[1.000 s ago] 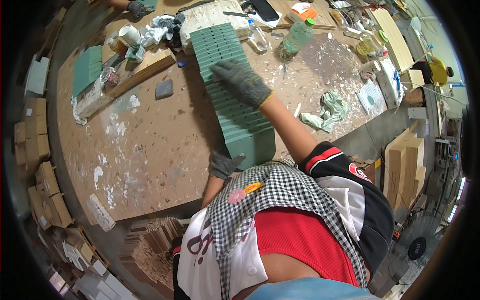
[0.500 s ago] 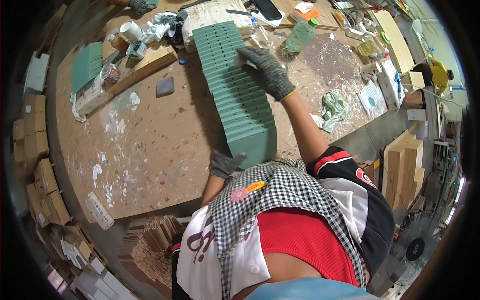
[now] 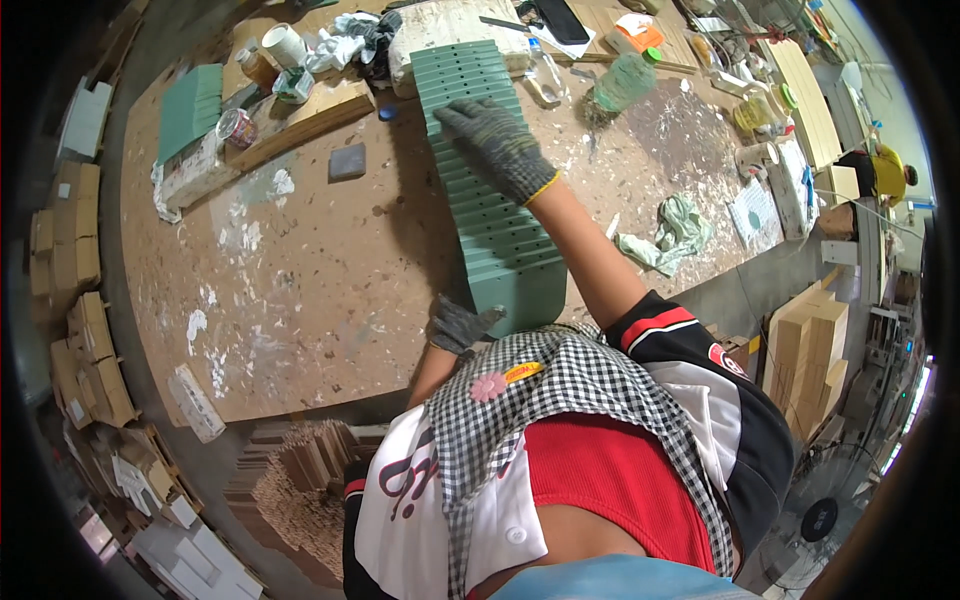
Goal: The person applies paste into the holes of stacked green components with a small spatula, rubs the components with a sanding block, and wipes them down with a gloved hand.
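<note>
A long row of overlapping green panels with small dark holes (image 3: pixel 510 235) runs from close to my body toward the far side of the worktable. My right hand (image 3: pixel 490 140), in a grey glove with a yellow cuff, lies across the far part of the row. Its fingers are stretched out and reach the left edge; it is open. Beside the near left corner of the closest panel is my left hand (image 3: pixel 460 326), in a dark grey glove. Its fingers are apart, some pointing toward the panel edge, and the panel's underside is hidden.
The paint-spotted worktable (image 3: pixel 330 270) carries a small grey block (image 3: pixel 347 162) and a pale green rag (image 3: pixel 680 235). A white-covered support (image 3: pixel 440 35) stands under the row's far end. Farther right is a green-capped bottle (image 3: pixel 625 82). More green panels (image 3: pixel 190 108) lie far left.
My right hand has moved left from the right edge of the panels onto their far part, fingers now near the left edge. The left hand stays at the near corner; the view has shifted slightly.
</note>
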`<state>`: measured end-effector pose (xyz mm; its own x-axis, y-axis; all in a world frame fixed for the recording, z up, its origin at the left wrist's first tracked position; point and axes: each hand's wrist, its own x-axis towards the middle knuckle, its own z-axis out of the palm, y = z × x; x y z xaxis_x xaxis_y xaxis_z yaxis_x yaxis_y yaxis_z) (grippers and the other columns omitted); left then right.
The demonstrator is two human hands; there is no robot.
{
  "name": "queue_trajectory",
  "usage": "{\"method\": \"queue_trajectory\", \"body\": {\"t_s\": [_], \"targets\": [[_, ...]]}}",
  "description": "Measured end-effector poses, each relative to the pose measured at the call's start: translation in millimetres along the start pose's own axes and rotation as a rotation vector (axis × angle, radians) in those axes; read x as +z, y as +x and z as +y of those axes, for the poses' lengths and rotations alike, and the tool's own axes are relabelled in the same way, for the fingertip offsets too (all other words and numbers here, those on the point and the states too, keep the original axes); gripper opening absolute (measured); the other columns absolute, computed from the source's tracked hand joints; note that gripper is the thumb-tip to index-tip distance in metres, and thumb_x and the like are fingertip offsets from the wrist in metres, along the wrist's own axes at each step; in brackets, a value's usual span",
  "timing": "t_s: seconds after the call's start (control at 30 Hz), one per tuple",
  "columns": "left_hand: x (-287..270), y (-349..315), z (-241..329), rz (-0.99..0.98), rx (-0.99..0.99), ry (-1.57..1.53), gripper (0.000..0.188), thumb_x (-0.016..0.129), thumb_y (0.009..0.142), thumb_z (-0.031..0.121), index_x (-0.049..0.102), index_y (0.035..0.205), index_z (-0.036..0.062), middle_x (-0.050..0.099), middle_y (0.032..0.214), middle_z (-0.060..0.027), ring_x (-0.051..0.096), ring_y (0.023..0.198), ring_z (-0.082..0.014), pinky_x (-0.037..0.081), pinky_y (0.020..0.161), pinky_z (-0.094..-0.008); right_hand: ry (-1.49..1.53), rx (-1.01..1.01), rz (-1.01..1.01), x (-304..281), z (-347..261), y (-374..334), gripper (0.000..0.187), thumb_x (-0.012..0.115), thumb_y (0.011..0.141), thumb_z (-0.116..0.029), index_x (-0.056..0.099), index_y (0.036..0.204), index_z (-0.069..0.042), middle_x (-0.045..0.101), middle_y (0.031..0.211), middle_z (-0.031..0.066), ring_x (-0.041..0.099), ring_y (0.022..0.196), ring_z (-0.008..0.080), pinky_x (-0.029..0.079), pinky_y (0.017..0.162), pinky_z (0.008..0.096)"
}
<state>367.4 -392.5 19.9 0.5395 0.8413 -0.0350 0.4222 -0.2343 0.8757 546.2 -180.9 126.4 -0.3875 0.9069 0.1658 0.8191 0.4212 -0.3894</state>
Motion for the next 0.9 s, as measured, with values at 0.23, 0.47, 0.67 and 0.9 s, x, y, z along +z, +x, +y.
{"method": "queue_trajectory", "body": {"t_s": [0.23, 0.47, 0.67, 0.9], "targets": [[17, -17, -17, -0.066, -0.189, -0.019, 0.107, 0.079, 0.073, 0.056, 0.030, 0.155, 0.0077, 0.043, 0.152, -0.0172, 0.042, 0.140, -0.0352, 0.036, 0.114, -0.0449, 0.020, -0.137, 0.035, 16, -5, -4, 0.042, 0.061, 0.085, -0.008, 0.059, 0.127, -0.010, 0.061, 0.117, 0.0155, 0.059, 0.108, 0.0347, 0.049, 0.094, 0.0437], [17, -14, -12, -0.140, -0.270, -0.067, 0.110, 0.080, 0.072, 0.057, 0.028, 0.155, 0.0072, 0.042, 0.153, -0.0179, 0.041, 0.141, -0.0348, 0.034, 0.115, -0.0449, -0.075, 0.249, 0.151, -63, 74, -68, 0.045, 0.072, 0.080, -0.002, 0.066, 0.124, -0.010, 0.069, 0.114, 0.0130, 0.066, 0.101, 0.0320, 0.055, 0.090, 0.0398], [16, -18, -21, -0.103, -0.180, -0.083, 0.109, 0.073, 0.076, 0.064, 0.025, 0.157, 0.0088, 0.035, 0.157, -0.0180, 0.034, 0.144, -0.0368, 0.031, 0.117, -0.0467, 0.987, 0.560, 0.291, -74, 70, -71, 0.044, 0.068, 0.092, -0.003, 0.059, 0.134, -0.002, 0.068, 0.111, 0.0076, 0.066, 0.100, 0.0183, 0.056, 0.089, 0.0301], [19, -8, -17, -0.085, -0.109, -0.094, 0.110, 0.066, 0.078, 0.070, 0.021, 0.158, 0.0092, 0.029, 0.160, -0.0186, 0.028, 0.148, -0.0377, 0.026, 0.119, -0.0472, 1.996, 0.581, 0.241, -43, 68, -79, 0.058, 0.066, 0.092, -0.002, 0.045, 0.146, -0.002, 0.059, 0.131, 0.0137, 0.060, 0.112, 0.0207, 0.052, 0.100, 0.0310]]}}
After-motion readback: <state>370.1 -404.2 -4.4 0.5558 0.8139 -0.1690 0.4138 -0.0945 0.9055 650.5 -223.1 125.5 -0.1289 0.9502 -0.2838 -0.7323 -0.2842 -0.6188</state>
